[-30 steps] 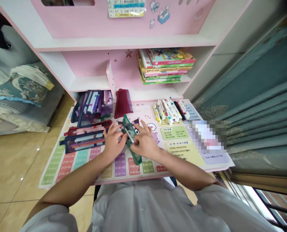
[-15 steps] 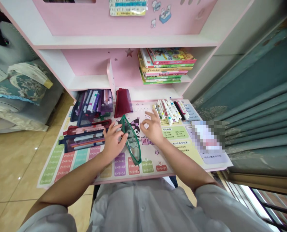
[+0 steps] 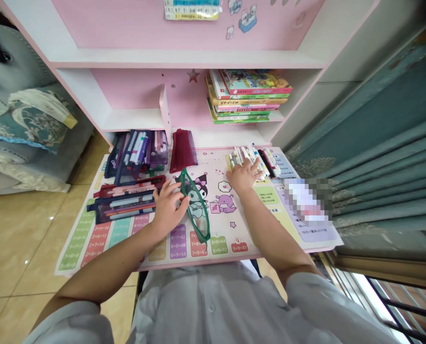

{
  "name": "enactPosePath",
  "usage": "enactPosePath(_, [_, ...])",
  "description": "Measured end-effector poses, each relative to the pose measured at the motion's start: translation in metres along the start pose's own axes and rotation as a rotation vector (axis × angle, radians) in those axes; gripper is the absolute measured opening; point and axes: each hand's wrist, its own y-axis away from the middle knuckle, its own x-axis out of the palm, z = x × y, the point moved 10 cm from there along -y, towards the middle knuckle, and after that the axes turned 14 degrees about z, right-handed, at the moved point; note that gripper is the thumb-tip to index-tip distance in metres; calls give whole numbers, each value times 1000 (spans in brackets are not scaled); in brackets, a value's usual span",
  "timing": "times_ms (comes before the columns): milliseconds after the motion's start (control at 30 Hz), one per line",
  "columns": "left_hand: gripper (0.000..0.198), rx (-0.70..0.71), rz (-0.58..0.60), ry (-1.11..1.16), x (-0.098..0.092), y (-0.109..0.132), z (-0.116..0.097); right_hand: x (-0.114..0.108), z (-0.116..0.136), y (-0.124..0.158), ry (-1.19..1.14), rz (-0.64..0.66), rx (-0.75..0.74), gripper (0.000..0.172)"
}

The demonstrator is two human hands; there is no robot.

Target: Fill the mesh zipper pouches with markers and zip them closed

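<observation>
A green mesh pencil pouch (image 3: 198, 210) lies slantwise on the desk mat, and the printed pictures show through it. My left hand (image 3: 170, 205) rests at its left edge with fingers spread and nothing held. Over at the right, my right hand (image 3: 243, 177) reaches onto a bunch of white markers (image 3: 250, 155). Its fingers are spread on the near ends of the markers, and none is lifted. Beyond the green pouch lies a flat dark red mesh pouch (image 3: 183, 150).
At the left, filled mesh pouches (image 3: 136, 153) lie piled, with more pen-filled pouches (image 3: 127, 205) in front. A stack of books (image 3: 249, 102) stands on the shelf. A blurred-out object (image 3: 308, 203) lies at the desk's right side, near a teal curtain (image 3: 378, 143).
My right hand has moved away from beside the green pouch, to the right and forward onto the white markers. My left hand has stayed at the pouch's edge.
</observation>
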Motion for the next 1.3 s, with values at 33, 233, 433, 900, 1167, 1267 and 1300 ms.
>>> enactPosePath(33, [27,2,-2,-1,0,0,0,1,1,0,3,15,0,29])
enactPosePath(233, [27,-2,1,-6,0,0,0,-11,15,11,-60,-21,-104,18])
enactPosePath(433, [29,-6,8,-7,-1,0,-1,-37,44,65,-291,-136,-349,18])
enactPosePath(900, [25,6,-5,-20,-2,0,-4,-28,101,149,-429,173,-838,12])
enactPosePath(1167, [25,5,-9,-27,-2,0,-2,-9,112,156,-260,268,-793,16])
enactPosePath(1267, [26,7,-12,-18,-2,1,-2,-4,113,155,-191,307,-774,18])
enactPosePath(1300, [26,7,-14,-15,-1,1,-2,-1,113,155,-163,328,-768,18])
